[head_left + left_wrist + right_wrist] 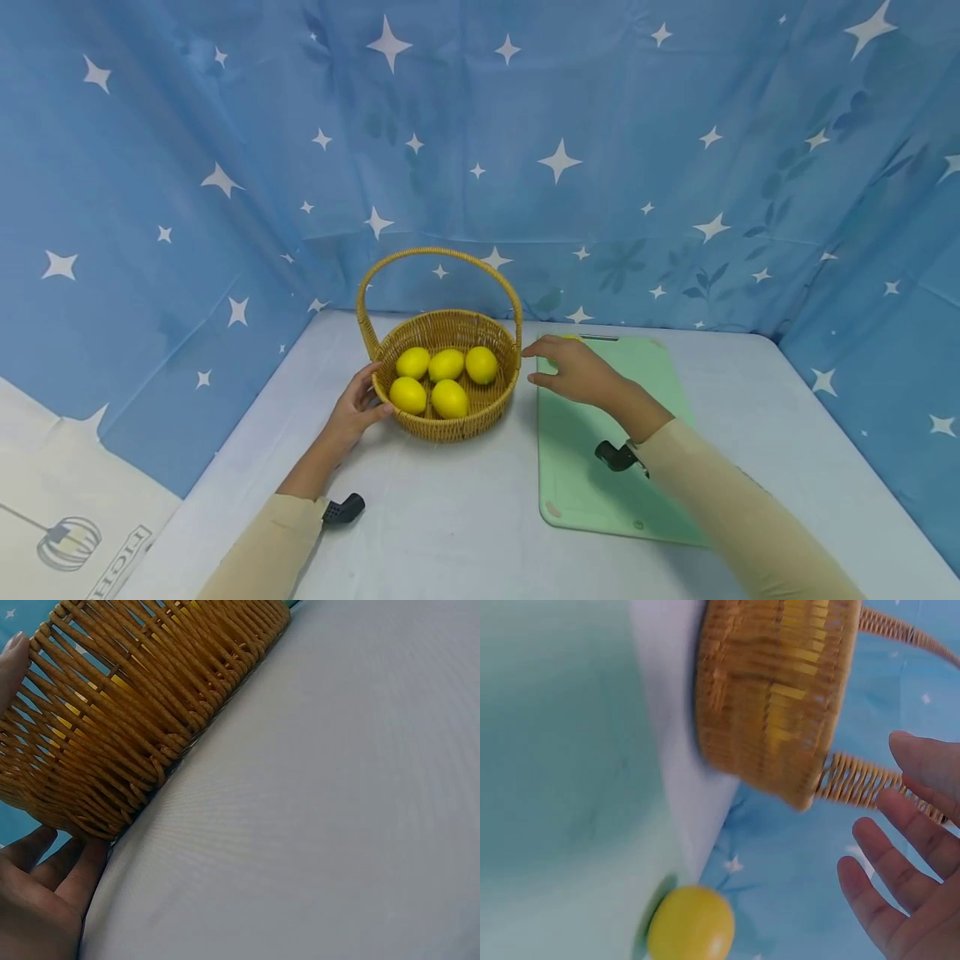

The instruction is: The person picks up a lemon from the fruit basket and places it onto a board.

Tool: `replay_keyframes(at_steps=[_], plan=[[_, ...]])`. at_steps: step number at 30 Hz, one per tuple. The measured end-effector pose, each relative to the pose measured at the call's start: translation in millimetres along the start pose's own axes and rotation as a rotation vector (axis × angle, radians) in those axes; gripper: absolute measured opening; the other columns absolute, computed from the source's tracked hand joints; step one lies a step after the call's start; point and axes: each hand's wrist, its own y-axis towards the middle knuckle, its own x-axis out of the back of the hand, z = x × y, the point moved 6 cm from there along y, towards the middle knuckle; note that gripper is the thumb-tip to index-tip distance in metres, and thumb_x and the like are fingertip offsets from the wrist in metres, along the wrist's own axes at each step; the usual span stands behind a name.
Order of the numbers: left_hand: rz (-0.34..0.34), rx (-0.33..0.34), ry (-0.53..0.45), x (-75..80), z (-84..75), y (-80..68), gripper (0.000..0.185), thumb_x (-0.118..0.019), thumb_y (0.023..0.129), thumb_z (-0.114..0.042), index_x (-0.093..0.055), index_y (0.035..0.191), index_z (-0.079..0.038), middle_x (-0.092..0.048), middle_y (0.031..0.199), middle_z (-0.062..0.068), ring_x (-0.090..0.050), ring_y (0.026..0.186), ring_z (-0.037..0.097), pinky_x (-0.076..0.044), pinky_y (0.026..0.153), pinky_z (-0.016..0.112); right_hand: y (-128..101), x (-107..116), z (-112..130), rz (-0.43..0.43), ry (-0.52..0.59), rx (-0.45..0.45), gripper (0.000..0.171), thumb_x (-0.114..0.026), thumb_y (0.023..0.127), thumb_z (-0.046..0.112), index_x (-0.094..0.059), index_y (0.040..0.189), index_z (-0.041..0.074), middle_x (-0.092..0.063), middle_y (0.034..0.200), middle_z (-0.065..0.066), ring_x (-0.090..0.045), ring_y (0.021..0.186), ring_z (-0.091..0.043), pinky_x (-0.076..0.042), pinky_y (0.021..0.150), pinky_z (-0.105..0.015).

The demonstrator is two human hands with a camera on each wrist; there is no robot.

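a round wicker basket (pixel 450 429) stands upright between your two hands, its arched handle (pixel 438 251) rising above five lemons (pixel 446 367) that lie inside; the raised wall likely keeps them from rolling off. your left hand (pixel 352 417) grips the basket's side, thumb up near the rim and fingers down at the base, a hold that probably steadies it against sliding or tipping. your right hand (pixel 573 371) holds nothing: its fingers are loosely parted, with a wide gap to the thumb, just beside the basket wall near the handle's foot. placed so, it faces the left hand across the basket; whether a fingertip touches the wicker, you cannot tell from these views. one more lemon (pixel 692 924) sits just beyond your right hand, mostly hidden by it from above. that lemon rests on a pale green board (pixel 581 492), which lies flat beneath your right hand and reaches back toward you. the white table (pixel 435 517) spreads under everything, and beyond both hands hangs a blue curtain (pixel 465 100) with white stars, seemingly a backdrop.
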Motion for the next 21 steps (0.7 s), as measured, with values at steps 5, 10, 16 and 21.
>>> replay_keyframes(at_steps=[5,10,16,21], plan=[[-0.008,0.018,0.001,-0.1,-0.1,-0.4,0.078,-0.071,0.091,-0.013,-0.026,0.154,-0.021,-0.020,0.158,0.015,-0.025,0.142,0.035,-0.029,0.110,0.048,6,-9,16,0.016,0.023,0.024,0.038,-0.071,0.091,0.021,-0.064,0.128,0.011,-0.061,0.126,-0.003,-0.056,0.117,-0.022,-0.048,0.095,-0.041],[-0.010,0.034,-0.005,-0.4,1.3,-1.1,0.077,-0.068,0.092,-0.008,-0.024,0.155,-0.020,-0.018,0.158,0.017,-0.023,0.142,0.037,-0.027,0.110,0.049,13,-17,28,0.021,0.039,0.050,0.038,-0.071,0.092,0.022,-0.064,0.127,0.011,-0.061,0.126,-0.003,-0.057,0.116,-0.022,-0.049,0.094,-0.038],[0.003,0.028,-0.014,-1.3,-0.3,-1.3,0.078,-0.065,0.093,-0.002,-0.020,0.156,-0.017,-0.017,0.158,0.019,-0.021,0.142,0.039,-0.029,0.109,0.046,22,-27,43,0.036,0.021,0.077,0.037,-0.068,0.094,0.025,-0.064,0.128,0.011,-0.062,0.125,-0.002,-0.058,0.112,-0.020,-0.050,0.091,-0.036],[0.005,0.014,0.004,-0.7,-0.9,-0.5,0.077,-0.066,0.093,-0.005,-0.023,0.155,-0.018,-0.019,0.157,0.018,-0.023,0.142,0.038,-0.037,0.105,0.034,31,-36,52,0.067,0.070,0.082,0.038,-0.067,0.094,0.026,-0.063,0.129,0.012,-0.062,0.124,-0.002,-0.055,0.117,-0.020,-0.046,0.098,-0.038]])
